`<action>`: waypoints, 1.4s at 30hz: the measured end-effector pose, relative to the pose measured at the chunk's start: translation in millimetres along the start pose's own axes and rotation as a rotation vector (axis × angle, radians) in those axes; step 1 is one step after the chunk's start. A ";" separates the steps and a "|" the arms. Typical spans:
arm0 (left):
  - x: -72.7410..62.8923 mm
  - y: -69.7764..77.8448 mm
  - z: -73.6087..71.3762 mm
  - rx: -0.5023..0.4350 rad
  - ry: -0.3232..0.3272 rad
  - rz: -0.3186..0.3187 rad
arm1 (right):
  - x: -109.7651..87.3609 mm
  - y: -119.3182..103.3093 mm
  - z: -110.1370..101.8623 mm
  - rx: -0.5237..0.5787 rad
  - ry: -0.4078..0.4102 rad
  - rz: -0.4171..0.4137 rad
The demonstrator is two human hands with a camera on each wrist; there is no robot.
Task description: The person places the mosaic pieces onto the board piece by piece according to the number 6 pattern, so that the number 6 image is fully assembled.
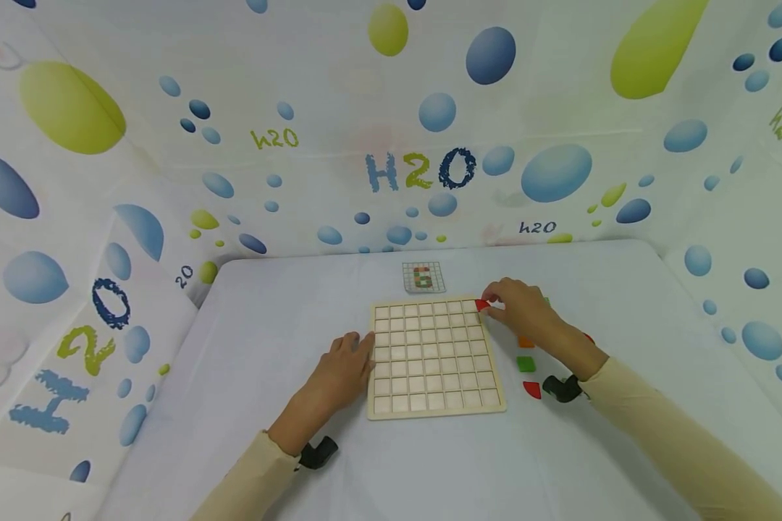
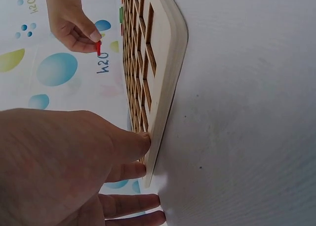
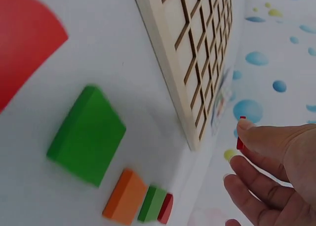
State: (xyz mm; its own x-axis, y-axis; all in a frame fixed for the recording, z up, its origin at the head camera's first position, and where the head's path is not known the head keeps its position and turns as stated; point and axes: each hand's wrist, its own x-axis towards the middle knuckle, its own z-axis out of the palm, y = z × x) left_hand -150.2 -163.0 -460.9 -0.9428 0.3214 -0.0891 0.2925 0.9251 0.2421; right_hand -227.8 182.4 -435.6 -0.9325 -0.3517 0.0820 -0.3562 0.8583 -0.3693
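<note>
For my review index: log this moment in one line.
right hand: pinches thin red piece, raised | left hand: touches left edge of pale wooden gridded board

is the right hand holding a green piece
No, the right hand is pinching a red piece.

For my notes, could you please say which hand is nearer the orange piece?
Right: the right hand is just beyond the orange piece; the left hand is across the grid board.

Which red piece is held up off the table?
The red piece pinched by the right hand; the other visible red pieces lie on the table.
</note>
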 end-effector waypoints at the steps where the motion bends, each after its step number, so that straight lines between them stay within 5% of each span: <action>1: -0.1 0.0 -0.1 -0.001 -0.001 -0.002 | 1.3 -3.2 1.5 -0.005 -0.002 -0.007; 14: -0.5 2.4 -2.5 0.003 0.000 0.002 | 13.2 -26.3 22.4 -0.004 -0.059 -0.060; 42: 0.0 2.1 -1.2 0.023 0.001 0.002 | 33.7 -41.2 45.0 -0.023 -0.128 -0.005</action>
State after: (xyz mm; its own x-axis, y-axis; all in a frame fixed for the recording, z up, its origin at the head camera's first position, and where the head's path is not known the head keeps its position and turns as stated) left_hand -149.8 -161.3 -459.3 -0.9423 0.3229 -0.0879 0.2978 0.9289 0.2200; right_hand -241.9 118.3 -459.2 -0.9161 -0.3994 -0.0353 -0.3635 0.8644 -0.3474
